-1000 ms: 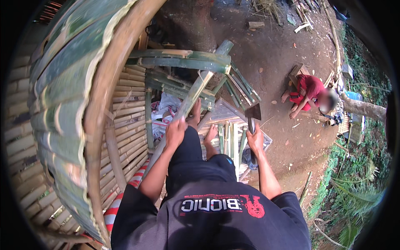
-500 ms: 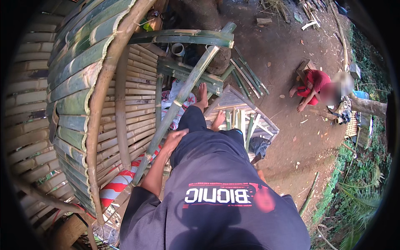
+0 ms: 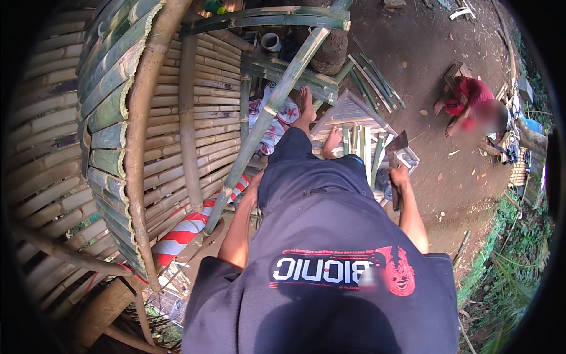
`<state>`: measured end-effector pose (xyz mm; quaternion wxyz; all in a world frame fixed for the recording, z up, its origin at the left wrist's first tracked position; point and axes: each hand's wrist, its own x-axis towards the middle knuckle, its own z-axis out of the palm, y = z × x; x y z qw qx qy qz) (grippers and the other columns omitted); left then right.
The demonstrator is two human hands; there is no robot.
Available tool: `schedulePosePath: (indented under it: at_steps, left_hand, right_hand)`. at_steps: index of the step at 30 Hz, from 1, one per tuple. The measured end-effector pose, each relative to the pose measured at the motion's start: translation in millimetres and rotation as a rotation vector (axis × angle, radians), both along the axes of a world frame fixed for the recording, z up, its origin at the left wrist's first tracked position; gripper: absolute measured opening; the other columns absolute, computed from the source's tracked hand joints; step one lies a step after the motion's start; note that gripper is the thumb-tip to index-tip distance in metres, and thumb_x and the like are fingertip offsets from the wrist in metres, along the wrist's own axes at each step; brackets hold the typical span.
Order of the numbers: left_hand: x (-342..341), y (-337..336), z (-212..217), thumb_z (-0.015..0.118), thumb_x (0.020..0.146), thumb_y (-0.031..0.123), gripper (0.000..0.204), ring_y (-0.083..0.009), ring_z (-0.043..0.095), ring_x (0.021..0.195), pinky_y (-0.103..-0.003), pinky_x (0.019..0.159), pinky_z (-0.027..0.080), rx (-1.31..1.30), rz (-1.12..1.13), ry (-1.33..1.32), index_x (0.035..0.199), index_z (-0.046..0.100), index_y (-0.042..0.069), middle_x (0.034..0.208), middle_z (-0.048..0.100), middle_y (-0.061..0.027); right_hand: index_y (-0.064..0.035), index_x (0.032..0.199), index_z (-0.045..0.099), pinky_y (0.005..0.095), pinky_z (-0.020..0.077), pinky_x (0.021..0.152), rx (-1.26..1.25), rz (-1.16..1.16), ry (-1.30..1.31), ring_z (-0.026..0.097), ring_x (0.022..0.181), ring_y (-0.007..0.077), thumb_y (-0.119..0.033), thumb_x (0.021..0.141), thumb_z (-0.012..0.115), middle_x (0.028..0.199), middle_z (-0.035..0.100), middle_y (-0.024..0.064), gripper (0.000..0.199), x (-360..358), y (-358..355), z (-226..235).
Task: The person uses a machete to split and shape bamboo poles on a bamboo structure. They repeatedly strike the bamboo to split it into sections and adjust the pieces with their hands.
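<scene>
Seated on a bamboo platform (image 3: 177, 118), legs stretched forward, mid-way through working green bamboo. Already split: a bundle of bamboo slats (image 3: 362, 147) lying just ahead of the right fingers, and more strips (image 3: 377, 76) scattered farther out on the bare earth. Not yet split, by the look of it: the long green bamboo pole (image 3: 265, 118), whole and round, slanting from beside the left fingers up and away toward the top of the view. A fair share of the work judged left, with the pole uncut.

Right hand (image 3: 400, 177): fingers wrapped tight round the handle of a cleaver-like chopping knife (image 3: 396, 150), blade pointing up and forward from the knuckles, clear of the pole and just beside the slat bundle.

Left hand (image 3: 252, 184): down near the lower end of the pole, mostly hidden behind the thigh; fingers touching or gripping the pole cannot be told, nor how far apart.

Beyond the fingertips, bare feet resting on a patterned cloth (image 3: 277, 121). Below the left hand, a red-and-white striped cloth (image 3: 188, 227). Well off past the knife, another person in red (image 3: 469, 100) crouched on the ground.
</scene>
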<state>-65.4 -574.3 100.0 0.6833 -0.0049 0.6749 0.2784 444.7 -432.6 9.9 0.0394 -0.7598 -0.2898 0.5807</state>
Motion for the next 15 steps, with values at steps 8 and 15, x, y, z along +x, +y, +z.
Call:
schedulePosePath:
  at_steps: [8, 15]
  left_hand:
    - [53, 48, -8, 0.059, 0.095, 0.023, 0.021, -0.0221, 0.067, 0.090, -0.043, 0.071, 0.053, 0.193, -0.121, 0.259, 0.111, 0.067, 0.012, 0.101, 0.069, -0.0037]
    - [94, 77, -46, 0.059, 0.094, 0.022, 0.021, -0.0224, 0.067, 0.089, -0.043, 0.071, 0.053, 0.284, -0.243, 0.433, 0.110, 0.067, 0.012, 0.100, 0.069, -0.0038]
  right_hand:
    - [-0.0003, 0.111, 0.060, 0.0346, 0.0447, 0.038, -0.002, 0.226, -0.134, 0.057, 0.044, 0.0190, -0.004, 0.080, 0.065, 0.061, 0.060, 0.0099, 0.031, 9, -10, 32]
    - [0.0005, 0.106, 0.060, 0.0356, 0.0480, 0.040, -0.214, 0.577, -0.234, 0.059, 0.047, 0.0208, -0.007, 0.082, 0.061, 0.063, 0.061, 0.0116, 0.026, 31, -34, 66]
